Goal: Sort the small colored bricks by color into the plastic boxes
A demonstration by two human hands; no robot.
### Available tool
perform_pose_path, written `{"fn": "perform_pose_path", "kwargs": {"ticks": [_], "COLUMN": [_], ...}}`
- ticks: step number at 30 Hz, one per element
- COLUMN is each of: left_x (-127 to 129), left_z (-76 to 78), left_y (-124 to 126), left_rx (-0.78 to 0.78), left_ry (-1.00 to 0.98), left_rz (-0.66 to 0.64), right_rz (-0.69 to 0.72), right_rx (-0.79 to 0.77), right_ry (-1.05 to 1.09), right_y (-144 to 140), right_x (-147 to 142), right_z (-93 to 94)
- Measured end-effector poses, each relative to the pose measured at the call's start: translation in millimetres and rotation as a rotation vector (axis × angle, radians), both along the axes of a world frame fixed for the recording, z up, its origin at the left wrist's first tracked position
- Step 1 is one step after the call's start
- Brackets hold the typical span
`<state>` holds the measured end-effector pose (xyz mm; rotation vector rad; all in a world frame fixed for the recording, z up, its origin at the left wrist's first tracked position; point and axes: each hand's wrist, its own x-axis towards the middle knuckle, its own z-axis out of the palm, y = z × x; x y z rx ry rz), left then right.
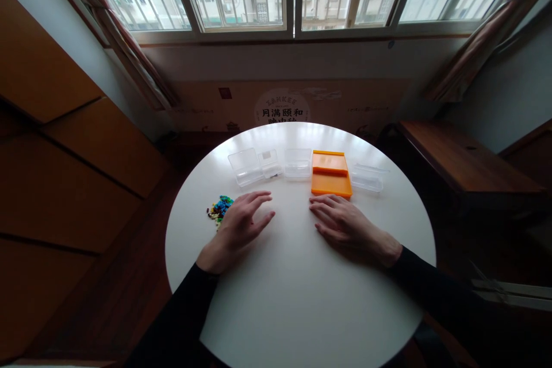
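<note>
While both hands lie flat and empty on the round white table, the left hand touches an unsorted pile of coloured beads, the right hand near the orange tray; the clear boxes look unfilled.

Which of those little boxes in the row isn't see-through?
The orange box, second from the right end of the row, just beyond the right hand. The other boxes beside it are all clear plastic.
</note>
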<state>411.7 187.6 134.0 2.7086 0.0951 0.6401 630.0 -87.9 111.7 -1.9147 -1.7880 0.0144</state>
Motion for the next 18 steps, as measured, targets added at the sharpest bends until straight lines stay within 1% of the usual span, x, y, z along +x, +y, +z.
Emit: {"fn": "perform_pose_path", "kwargs": {"ticks": [3,5,6,9,12,15,18], "left_x": [-18,-32,-39,-57,-66,-66,-64], "left_z": [0.8,-2.2,-4.9,-15.8,-25.8,-29.9,-28.8], "left_y": [21,38,47,71,84,85,81], "left_rx": [0.059,0.086,0.092,0.072,0.028,0.044,0.062], "left_ry": [-0.037,-0.047,-0.037,0.028,0.141,0.232,0.272], "left_rz": [0.218,0.335,0.368,0.366,0.317,0.29,0.27], "right_rz": [-0.006,-0.008,-0.006,0.008,0.021,0.013,-0.009], "right_rx": [0.003,0.002,0.004,0.008,0.018,0.036,0.051], "right_ry": [0.012,0.022,0.027,0.038,0.042,0.067,0.099], "right_y": [-1,-1,0,0,-1,-2,-3], "right_x": [0,0,0,-1,-2,-2,-2], "right_z": [-1.6,-2.5,-2.7,-2.4,-1.8,-2.8,-4.7]}}
